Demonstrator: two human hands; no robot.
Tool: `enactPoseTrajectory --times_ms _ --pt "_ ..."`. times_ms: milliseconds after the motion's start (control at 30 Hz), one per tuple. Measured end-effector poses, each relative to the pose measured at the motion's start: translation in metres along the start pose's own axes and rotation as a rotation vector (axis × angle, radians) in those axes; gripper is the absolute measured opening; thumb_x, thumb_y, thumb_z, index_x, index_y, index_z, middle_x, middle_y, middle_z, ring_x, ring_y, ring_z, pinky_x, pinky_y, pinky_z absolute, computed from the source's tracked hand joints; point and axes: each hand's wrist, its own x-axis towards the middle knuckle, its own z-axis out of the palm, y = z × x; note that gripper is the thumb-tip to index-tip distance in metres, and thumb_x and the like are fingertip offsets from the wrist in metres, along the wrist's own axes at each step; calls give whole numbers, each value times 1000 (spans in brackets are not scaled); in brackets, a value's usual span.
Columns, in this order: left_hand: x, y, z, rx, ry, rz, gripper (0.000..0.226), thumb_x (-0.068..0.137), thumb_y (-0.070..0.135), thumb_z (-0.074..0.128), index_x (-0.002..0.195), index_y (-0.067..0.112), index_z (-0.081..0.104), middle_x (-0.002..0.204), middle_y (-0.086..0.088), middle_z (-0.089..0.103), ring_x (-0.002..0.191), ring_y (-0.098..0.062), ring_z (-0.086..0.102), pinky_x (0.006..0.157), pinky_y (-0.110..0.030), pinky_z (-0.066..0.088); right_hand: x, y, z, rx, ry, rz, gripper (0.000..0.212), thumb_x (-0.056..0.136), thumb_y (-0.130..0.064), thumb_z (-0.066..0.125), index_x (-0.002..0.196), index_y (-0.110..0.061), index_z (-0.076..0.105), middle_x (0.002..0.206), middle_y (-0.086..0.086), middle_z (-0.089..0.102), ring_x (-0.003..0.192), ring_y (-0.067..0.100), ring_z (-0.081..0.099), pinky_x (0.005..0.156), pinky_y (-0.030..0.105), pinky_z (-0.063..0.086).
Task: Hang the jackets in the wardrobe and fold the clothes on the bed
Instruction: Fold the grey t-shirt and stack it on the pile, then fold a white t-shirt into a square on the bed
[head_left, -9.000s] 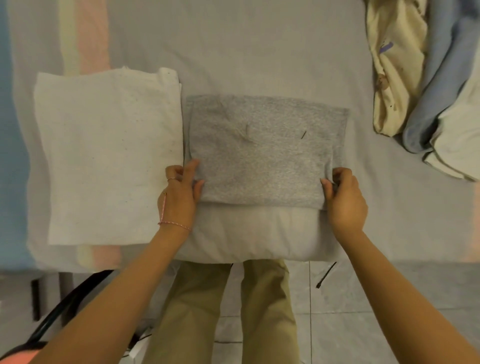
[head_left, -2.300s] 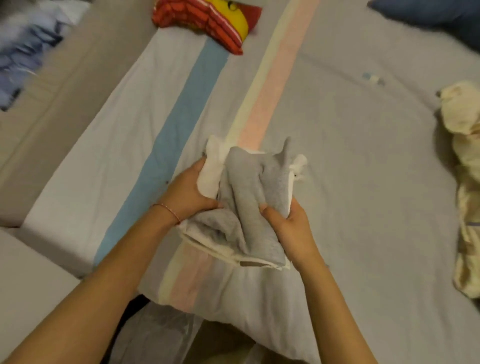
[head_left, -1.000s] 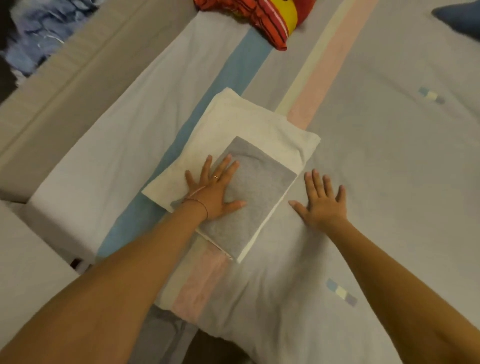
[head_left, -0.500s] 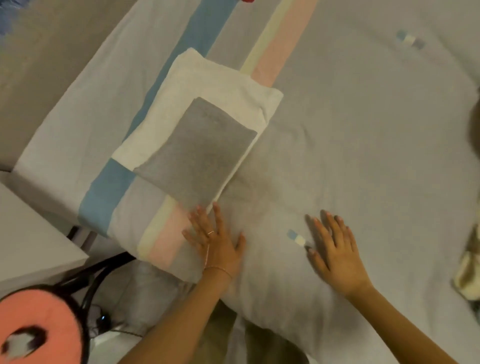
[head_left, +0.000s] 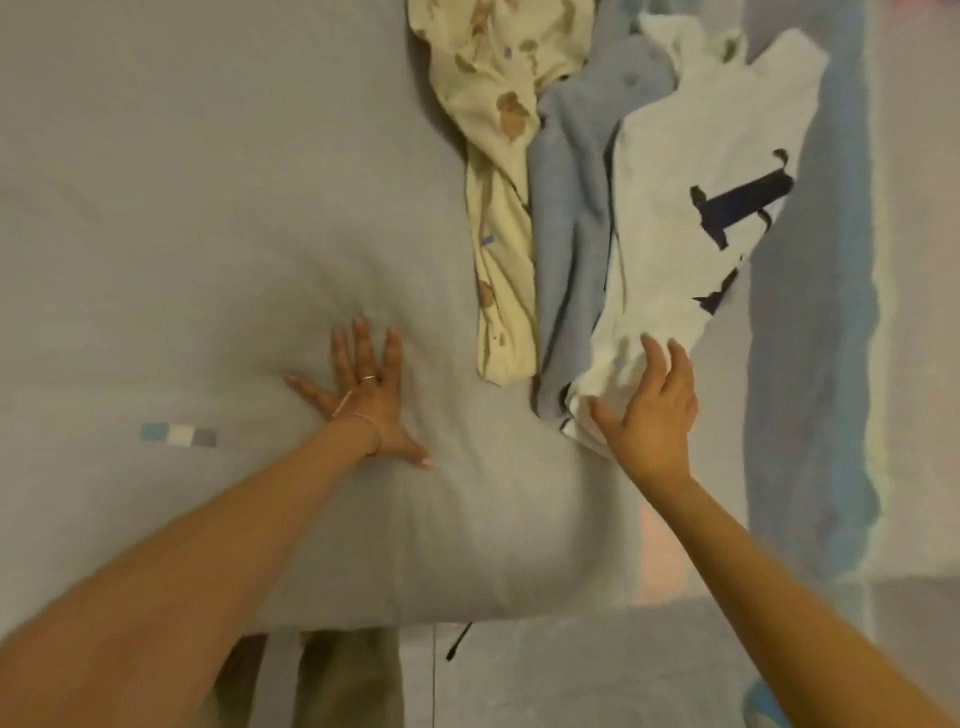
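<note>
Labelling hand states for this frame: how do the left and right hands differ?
The left hand lies flat, fingers spread, on the bare grey bedsheet; the right hand touches the near edge of the white printed garment. The left hand wears a ring and a bracelet; the right hand shows neither. Both are open, gripping nothing.

left grip (head_left: 363, 400): palm down, fingers splayed | right grip (head_left: 649, 415): fingers loosely straight, arm outstretched

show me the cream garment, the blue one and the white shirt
cream garment (head_left: 498, 223), head view, its long strip
blue garment (head_left: 569, 234), head view, central fold
white shirt (head_left: 660, 208), head view, plain cloth beside print
</note>
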Motion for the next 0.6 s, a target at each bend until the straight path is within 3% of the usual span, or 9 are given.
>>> enactPoseTrajectory --times_ms 67,100,167,200,267,333,433,600 --pt "0 10 5 11 12 0 163 32 74 77 124 30 -51 123 -5 -63 115 -30 -55 92 -80 -7 20 20 -4 202 -163 247 98 75 -39 77 148 -14 17 151 16 22 134 35 30 104 48 33" --pt "1 11 6 18 17 -6 164 31 74 77 123 30 -51 123 -4 -63 116 -30 -54 92 -80 -7 28 25 -2 241 -252 324 95 76 -35 77 147 -15 19 149 14 23 131 36 34 103 45 35" --pt "1 15 5 38 -8 -39 165 30 74 77 122 30 -52 120 -3 -65 118 -30 -53 92 -80 -8 33 33 9 177 -296 336 67 79 -26 71 135 -13 37 136 14 36 112 39 47 88 40 43" --pt "1 17 4 55 -14 -54 165 30 75 77 122 29 -53 118 -4 -66 118 -30 -53 92 -80 -9 31 33 15 177 -230 340 45 81 -20 66 121 -11 46 123 15 44 98 38 52 75 36 44" --pt "3 18 6 79 -20 -59 165 29 77 75 121 28 -53 118 -6 -66 116 -30 -54 90 -80 -10 28 26 25 246 -113 363 11 83 -12 56 88 -8 47 89 12 50 71 31 48 52 31 30" --pt "4 19 4 83 -16 -65 165 29 78 75 119 29 -54 121 -7 -64 119 -31 -53 90 -80 -10 25 15 24 365 -17 406 15 80 -7 51 70 -9 38 64 8 40 57 24 36 47 32 19" --pt "5 23 -3 91 -6 -54 163 31 76 76 117 29 -55 124 -7 -62 122 -33 -51 89 -79 -11 10 0 11 508 40 457 7 63 -10 39 59 -7 34 55 5 29 51 18 24 49 30 15" --pt "-10 14 -11 81 -51 -51 147 49 80 66 124 29 -49 133 -6 -56 127 -32 -45 92 -79 -8 -57 -43 -32 693 -177 347 6 50 -11 33 50 -15 28 48 -3 24 43 7 23 46 24 17"
